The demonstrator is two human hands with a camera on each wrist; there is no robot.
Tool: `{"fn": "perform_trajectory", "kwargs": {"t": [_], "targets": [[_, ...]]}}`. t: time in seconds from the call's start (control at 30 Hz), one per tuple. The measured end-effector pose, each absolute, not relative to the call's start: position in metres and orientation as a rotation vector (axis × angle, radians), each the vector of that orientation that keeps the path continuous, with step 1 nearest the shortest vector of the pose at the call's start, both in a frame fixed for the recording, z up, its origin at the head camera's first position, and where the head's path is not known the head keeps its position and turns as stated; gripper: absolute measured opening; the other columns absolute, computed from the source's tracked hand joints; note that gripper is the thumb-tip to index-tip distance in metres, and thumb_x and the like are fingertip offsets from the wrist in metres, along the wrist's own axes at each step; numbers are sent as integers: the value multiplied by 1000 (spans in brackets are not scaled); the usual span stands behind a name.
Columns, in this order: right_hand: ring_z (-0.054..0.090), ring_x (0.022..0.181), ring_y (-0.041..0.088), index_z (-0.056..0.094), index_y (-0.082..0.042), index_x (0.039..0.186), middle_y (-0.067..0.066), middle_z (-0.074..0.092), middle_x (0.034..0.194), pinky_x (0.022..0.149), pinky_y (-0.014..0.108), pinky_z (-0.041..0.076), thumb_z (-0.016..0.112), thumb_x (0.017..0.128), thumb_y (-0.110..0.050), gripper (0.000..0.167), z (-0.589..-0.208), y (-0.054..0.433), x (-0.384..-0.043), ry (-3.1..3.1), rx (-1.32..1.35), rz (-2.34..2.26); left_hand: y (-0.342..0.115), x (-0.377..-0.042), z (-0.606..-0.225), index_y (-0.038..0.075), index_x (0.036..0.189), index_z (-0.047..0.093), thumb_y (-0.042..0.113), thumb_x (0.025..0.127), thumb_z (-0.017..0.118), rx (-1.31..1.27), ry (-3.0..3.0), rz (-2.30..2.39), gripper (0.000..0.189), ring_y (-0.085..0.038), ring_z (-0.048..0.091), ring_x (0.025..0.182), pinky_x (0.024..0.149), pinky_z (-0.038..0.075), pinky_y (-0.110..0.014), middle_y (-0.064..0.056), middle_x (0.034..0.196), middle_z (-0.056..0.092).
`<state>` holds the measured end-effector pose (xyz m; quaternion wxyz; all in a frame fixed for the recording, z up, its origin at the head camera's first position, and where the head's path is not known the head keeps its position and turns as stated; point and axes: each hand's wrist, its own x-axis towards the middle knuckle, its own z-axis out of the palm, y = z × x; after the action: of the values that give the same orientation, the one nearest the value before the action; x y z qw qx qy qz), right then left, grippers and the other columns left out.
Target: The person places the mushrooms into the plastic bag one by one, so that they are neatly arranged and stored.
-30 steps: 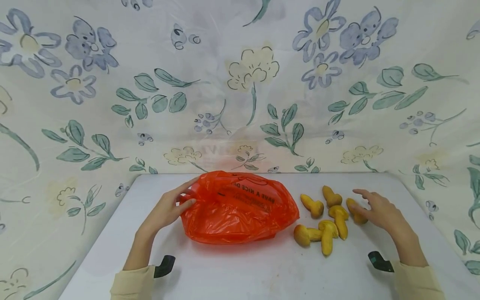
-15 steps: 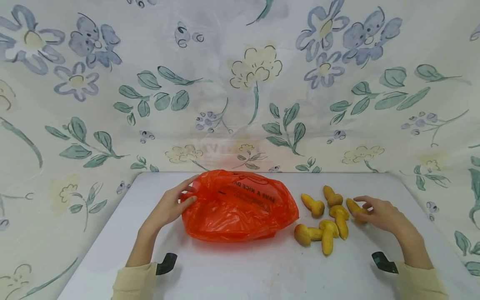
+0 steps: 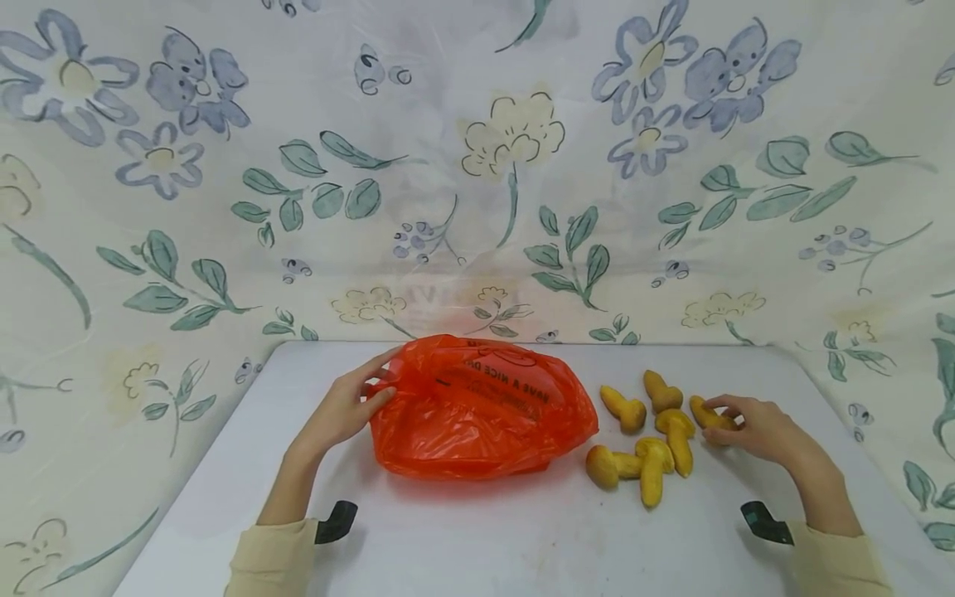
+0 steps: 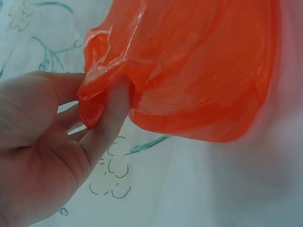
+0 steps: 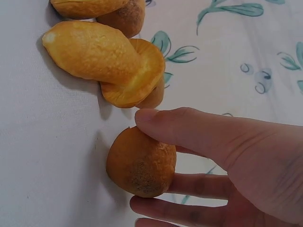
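Observation:
My left hand (image 3: 351, 409) pinches the gathered left edge of a red plastic bag (image 3: 477, 431), which lies on its side with black mirrored lettering showing through. In the left wrist view the thin red film (image 4: 199, 71) bunches between thumb and fingers. At the right, my right hand (image 3: 764, 427) has its thumb on one side and fingers on the other side of a yellow-brown mushroom (image 5: 141, 163), the outermost of the group. Its rounded cap faces the right wrist camera; its stem lies hidden behind the cap there. In the head view the stem (image 3: 697, 406) points away.
Several more yellow mushrooms lie between the bag and my right hand, among them one with its stem toward me (image 3: 652, 477) and a round-capped one on its side (image 3: 601, 467). A white tabletop (image 3: 477, 539) ends at a flowered cloth backdrop (image 3: 418, 182).
My right hand's fingers have closed in from over the outermost mushroom to hold it. The left hand keeps its hold, and the bag has shifted slightly right in view.

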<state>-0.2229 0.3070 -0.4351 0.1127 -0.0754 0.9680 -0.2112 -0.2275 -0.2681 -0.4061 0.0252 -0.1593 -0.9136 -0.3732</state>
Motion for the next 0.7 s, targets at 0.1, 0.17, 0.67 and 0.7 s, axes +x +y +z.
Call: {"fn": "perform_trajectory", "kwargs": {"t": [0.1, 0.17, 0.67, 0.7], "targets": [[59, 89, 28, 60, -3, 128, 25, 64, 112, 72, 40, 55, 73, 86, -37, 56, -436, 307, -223, 2846, -227, -616, -267, -229, -406, 25, 151, 40, 7, 96, 60, -515, -2818, -1196, 61, -32, 66, 100, 74, 61, -29, -18, 124, 62], [59, 89, 27, 60, -3, 127, 24, 64, 111, 72, 40, 55, 73, 86, -37, 55, -437, 307, -223, 2847, -229, -617, -268, -229, -407, 25, 151, 40, 7, 96, 60, -520, -2819, -1220, 61, -33, 66, 101, 74, 61, -30, -19, 126, 62], [60, 87, 25, 61, -3, 126, 21, 65, 109, 71, 39, 55, 71, 87, -36, 52, -436, 306, -223, 2862, -237, -614, -267, -228, -408, 29, 151, 39, 3, 96, 57, -479, -2826, -1269, 63, -37, 66, 106, 75, 62, -32, -20, 129, 61], [60, 87, 25, 61, -3, 126, 21, 65, 109, 71, 39, 55, 71, 88, -37, 52, -435, 306, -223, 2862, -239, -613, -267, -228, -408, 29, 151, 39, 3, 96, 57, -476, -2829, -1272, 63, -36, 66, 105, 75, 62, -32, -20, 128, 61]]}}
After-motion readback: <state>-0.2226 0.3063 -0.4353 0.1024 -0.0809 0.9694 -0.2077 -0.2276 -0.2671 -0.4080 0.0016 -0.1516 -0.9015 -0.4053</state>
